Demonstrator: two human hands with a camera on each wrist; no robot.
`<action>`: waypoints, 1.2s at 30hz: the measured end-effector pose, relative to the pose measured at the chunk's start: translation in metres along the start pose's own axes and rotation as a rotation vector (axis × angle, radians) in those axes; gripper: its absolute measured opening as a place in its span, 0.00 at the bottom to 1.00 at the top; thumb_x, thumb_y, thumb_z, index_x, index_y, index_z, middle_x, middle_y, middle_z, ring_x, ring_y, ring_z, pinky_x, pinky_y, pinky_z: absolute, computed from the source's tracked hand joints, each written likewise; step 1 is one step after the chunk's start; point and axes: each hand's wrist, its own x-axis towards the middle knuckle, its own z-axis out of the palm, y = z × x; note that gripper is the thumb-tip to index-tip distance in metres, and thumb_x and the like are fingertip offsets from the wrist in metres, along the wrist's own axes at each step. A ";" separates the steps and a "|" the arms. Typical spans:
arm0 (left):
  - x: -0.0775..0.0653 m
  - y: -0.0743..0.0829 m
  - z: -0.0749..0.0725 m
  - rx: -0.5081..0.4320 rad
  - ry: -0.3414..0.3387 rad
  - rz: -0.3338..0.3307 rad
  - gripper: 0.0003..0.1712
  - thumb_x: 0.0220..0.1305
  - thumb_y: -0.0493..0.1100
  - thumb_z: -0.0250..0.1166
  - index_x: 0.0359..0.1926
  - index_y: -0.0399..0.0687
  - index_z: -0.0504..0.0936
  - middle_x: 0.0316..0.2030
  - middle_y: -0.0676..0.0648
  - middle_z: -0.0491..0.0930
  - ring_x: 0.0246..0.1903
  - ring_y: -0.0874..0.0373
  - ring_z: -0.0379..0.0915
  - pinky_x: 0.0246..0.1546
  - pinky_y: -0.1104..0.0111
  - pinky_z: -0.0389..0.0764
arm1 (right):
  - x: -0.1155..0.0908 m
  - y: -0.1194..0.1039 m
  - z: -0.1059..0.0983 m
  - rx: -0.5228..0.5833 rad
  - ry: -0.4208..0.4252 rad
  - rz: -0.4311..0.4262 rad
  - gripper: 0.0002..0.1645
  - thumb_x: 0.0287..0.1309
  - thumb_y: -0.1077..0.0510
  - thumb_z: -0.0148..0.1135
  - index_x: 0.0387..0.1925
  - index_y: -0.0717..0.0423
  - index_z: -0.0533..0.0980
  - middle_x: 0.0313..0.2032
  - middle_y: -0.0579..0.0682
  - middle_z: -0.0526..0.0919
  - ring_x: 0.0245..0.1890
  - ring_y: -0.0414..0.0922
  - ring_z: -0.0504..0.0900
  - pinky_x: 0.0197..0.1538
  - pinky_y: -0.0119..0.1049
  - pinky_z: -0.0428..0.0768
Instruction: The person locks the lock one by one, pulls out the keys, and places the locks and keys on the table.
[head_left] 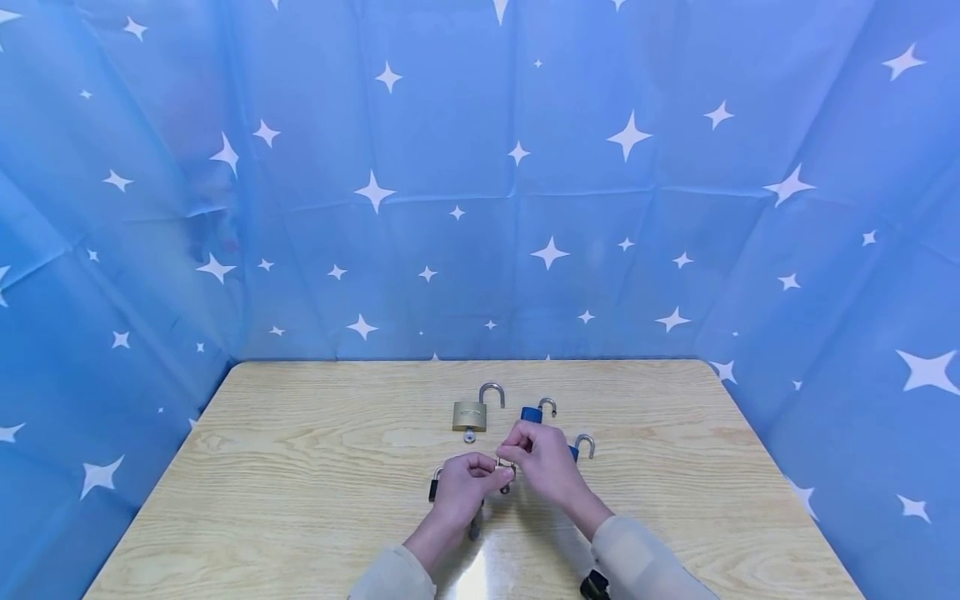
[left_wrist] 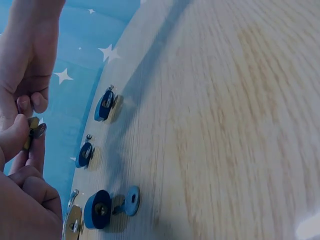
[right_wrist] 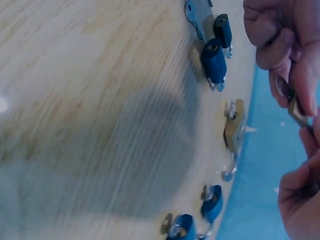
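Observation:
My left hand (head_left: 459, 492) grips a small brass padlock (left_wrist: 28, 140) by its body, thumb on one side. A key (right_wrist: 283, 87) sticks out of the padlock's lower end, near the left thumb. From the other side my right hand (head_left: 551, 465) pinches the padlock's shackle between thumb and fingertips. Both hands hold it above the middle of the table. Below the left hand a blue padlock (right_wrist: 214, 61) lies on the wood, with a loose key (left_wrist: 132, 201) close beside it.
A large brass padlock (head_left: 469, 417) lies farther back, shackle raised, key in it. Two blue padlocks with raised shackles, one back (head_left: 531, 414) and one right (head_left: 574, 453), are partly covered by my right hand. A black padlock (head_left: 433, 490) lies left. Blue star-patterned cloth (head_left: 450, 233) surrounds the table.

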 end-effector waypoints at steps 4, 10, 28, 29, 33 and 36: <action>0.000 0.000 0.001 -0.031 0.021 -0.012 0.15 0.50 0.44 0.74 0.32 0.39 0.80 0.24 0.50 0.81 0.29 0.54 0.78 0.38 0.58 0.76 | -0.001 -0.005 0.001 -0.115 0.016 -0.055 0.13 0.53 0.58 0.69 0.20 0.42 0.74 0.20 0.38 0.78 0.17 0.36 0.69 0.20 0.30 0.67; -0.001 0.001 0.000 -0.042 0.021 -0.033 0.14 0.50 0.43 0.73 0.32 0.38 0.80 0.24 0.49 0.83 0.30 0.53 0.78 0.38 0.58 0.75 | 0.000 -0.004 0.004 -0.221 0.004 -0.107 0.13 0.53 0.56 0.68 0.20 0.41 0.73 0.22 0.34 0.76 0.20 0.34 0.70 0.22 0.30 0.69; 0.003 0.004 0.001 -0.028 0.046 -0.047 0.14 0.48 0.41 0.74 0.31 0.37 0.79 0.22 0.50 0.80 0.26 0.54 0.76 0.28 0.66 0.73 | -0.003 -0.015 -0.005 -0.464 -0.009 -0.214 0.10 0.50 0.61 0.69 0.23 0.44 0.77 0.22 0.35 0.79 0.21 0.32 0.70 0.24 0.30 0.70; 0.002 0.003 0.001 -0.026 0.050 -0.043 0.14 0.48 0.41 0.74 0.30 0.38 0.80 0.22 0.50 0.80 0.26 0.54 0.76 0.27 0.66 0.73 | -0.003 -0.015 -0.004 -0.488 0.003 -0.233 0.11 0.49 0.62 0.69 0.22 0.44 0.76 0.21 0.35 0.78 0.20 0.32 0.70 0.24 0.30 0.70; 0.000 -0.001 0.003 -0.020 0.068 -0.026 0.13 0.47 0.39 0.74 0.29 0.38 0.80 0.22 0.48 0.81 0.24 0.56 0.76 0.28 0.65 0.75 | -0.007 -0.014 0.000 -0.584 0.027 -0.308 0.15 0.46 0.63 0.70 0.18 0.45 0.72 0.17 0.35 0.72 0.18 0.33 0.65 0.21 0.29 0.67; -0.002 -0.003 0.004 -0.027 0.078 -0.021 0.12 0.46 0.38 0.74 0.29 0.37 0.80 0.21 0.48 0.80 0.23 0.57 0.76 0.29 0.65 0.76 | -0.009 -0.014 0.003 -0.613 0.025 -0.325 0.17 0.45 0.64 0.71 0.18 0.46 0.70 0.16 0.36 0.66 0.17 0.34 0.63 0.20 0.28 0.64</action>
